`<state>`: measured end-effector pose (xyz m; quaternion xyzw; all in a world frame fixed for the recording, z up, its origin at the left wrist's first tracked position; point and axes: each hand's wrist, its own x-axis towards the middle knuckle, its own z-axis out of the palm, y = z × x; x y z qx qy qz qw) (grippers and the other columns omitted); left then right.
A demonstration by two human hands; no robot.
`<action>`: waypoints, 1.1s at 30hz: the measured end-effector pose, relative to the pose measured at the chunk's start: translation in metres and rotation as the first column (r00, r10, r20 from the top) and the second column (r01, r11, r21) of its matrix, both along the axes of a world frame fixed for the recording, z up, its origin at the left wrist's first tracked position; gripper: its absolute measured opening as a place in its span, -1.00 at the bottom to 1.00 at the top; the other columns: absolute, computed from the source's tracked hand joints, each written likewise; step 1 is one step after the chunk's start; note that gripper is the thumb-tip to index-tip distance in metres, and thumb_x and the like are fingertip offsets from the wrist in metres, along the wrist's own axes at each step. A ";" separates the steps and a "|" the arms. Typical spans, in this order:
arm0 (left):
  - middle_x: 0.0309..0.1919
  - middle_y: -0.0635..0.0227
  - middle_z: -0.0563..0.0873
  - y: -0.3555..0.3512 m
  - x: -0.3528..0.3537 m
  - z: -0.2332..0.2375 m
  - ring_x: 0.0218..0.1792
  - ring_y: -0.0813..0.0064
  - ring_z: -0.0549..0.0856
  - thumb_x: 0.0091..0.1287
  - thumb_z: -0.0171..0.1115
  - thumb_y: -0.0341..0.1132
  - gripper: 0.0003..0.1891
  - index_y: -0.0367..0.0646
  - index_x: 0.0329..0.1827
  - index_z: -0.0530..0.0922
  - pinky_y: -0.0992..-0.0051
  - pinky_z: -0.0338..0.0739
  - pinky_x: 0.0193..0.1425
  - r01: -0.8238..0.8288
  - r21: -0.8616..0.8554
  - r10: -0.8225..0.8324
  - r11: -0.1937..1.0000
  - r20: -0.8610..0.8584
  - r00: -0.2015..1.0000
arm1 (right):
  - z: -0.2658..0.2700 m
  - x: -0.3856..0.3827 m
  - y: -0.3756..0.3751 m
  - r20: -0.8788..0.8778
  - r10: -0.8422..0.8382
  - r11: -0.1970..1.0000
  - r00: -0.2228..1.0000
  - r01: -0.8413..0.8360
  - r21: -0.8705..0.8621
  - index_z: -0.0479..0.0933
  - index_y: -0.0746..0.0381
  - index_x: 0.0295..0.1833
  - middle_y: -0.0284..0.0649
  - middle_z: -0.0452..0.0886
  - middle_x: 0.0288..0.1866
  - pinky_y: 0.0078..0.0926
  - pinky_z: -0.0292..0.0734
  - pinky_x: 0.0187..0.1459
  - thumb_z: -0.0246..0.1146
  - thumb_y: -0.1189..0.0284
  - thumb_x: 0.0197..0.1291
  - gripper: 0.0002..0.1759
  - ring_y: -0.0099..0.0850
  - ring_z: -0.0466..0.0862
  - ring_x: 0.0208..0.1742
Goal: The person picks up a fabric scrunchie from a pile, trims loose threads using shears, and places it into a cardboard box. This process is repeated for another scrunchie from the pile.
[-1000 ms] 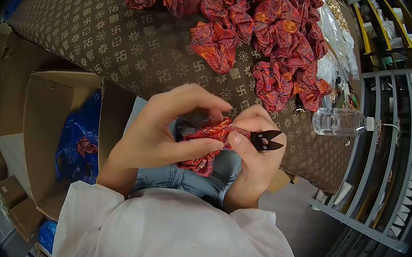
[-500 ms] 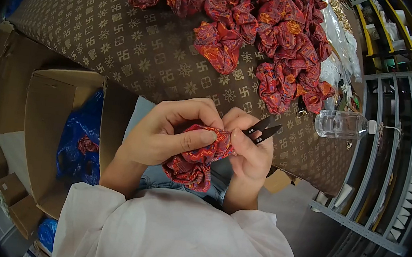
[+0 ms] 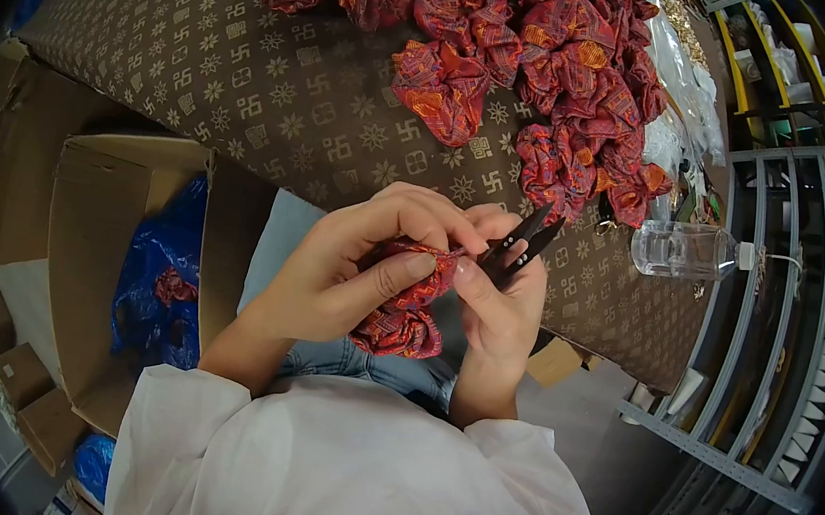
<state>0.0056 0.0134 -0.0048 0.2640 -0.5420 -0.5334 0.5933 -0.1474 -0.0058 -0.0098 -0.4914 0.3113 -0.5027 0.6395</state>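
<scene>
A red patterned fabric scrunchie (image 3: 399, 331) is pinched between the thumb and fingers of my left hand (image 3: 356, 267), above my lap. Black thread snips (image 3: 523, 241) sit in my right hand (image 3: 499, 312), their two blades spread and pointing up and away from me. The right thumb and fingertips also meet the scrunchie's upper edge, close to the left fingertips. Part of the scrunchie is hidden behind my left hand, and the handles of the snips are mostly covered by my right hand.
Several similar scrunchies (image 3: 574, 63) lie heaped on the brown patterned tablecloth (image 3: 279, 93). A clear plastic bottle (image 3: 680, 250) lies near the table's right edge. Left of me stands a cardboard box (image 3: 94, 274) with a blue plastic bag (image 3: 155, 266). A metal shelf rack (image 3: 715, 440) is at right.
The snips have turned more upright in my right hand. The scrunchie has shifted slightly up, and my left fingers have stretched over toward the right hand.
</scene>
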 end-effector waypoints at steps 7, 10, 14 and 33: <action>-0.22 0.23 0.51 0.004 0.004 0.001 -0.23 0.55 0.50 0.22 0.03 -0.53 -0.96 -0.32 -0.31 0.44 0.63 0.39 -0.15 -0.042 0.056 0.040 0.998 0.032 0.999 | 0.013 -0.023 0.000 -0.270 -0.154 0.968 0.950 0.090 -0.235 0.34 0.36 0.10 -0.32 0.41 -0.33 -0.74 0.22 -0.38 0.19 0.18 0.11 -0.44 -0.65 0.34 -0.38; -0.23 0.23 0.51 0.004 0.005 0.002 -0.26 0.56 0.50 0.23 0.03 -0.52 -0.96 -0.32 -0.31 0.44 0.64 0.39 -0.18 -0.041 0.046 0.039 0.998 0.054 0.998 | 0.022 -0.027 0.001 -0.458 -0.307 0.861 0.834 0.038 -0.507 0.34 0.38 0.14 -0.25 0.41 -0.40 -0.66 0.28 -0.44 0.20 0.11 0.06 -0.35 -0.55 0.37 -0.46; -0.24 0.22 0.51 0.005 0.006 0.004 -0.27 0.55 0.50 0.22 0.05 -0.52 -0.96 -0.32 -0.32 0.44 0.62 0.40 -0.20 -0.071 0.033 0.067 0.997 0.109 0.992 | 0.022 -0.033 0.002 -0.545 -0.413 0.725 0.730 -0.098 -0.682 0.51 0.35 -0.03 -0.23 0.39 -0.52 -0.60 0.27 -0.53 0.33 0.25 -0.15 -0.45 -0.46 0.38 -0.56; -0.28 0.19 0.52 0.005 0.009 0.011 -0.29 0.44 0.53 0.16 0.09 -0.55 -0.94 -0.31 -0.31 0.45 0.57 0.41 -0.21 -0.042 -0.088 0.062 0.995 0.244 0.968 | 0.027 -0.022 0.001 -0.563 -0.343 0.687 0.752 -0.207 -0.696 0.56 0.28 -0.08 -0.30 0.41 -0.57 -0.57 0.29 -0.60 0.35 0.46 -0.25 -0.54 -0.46 0.40 -0.61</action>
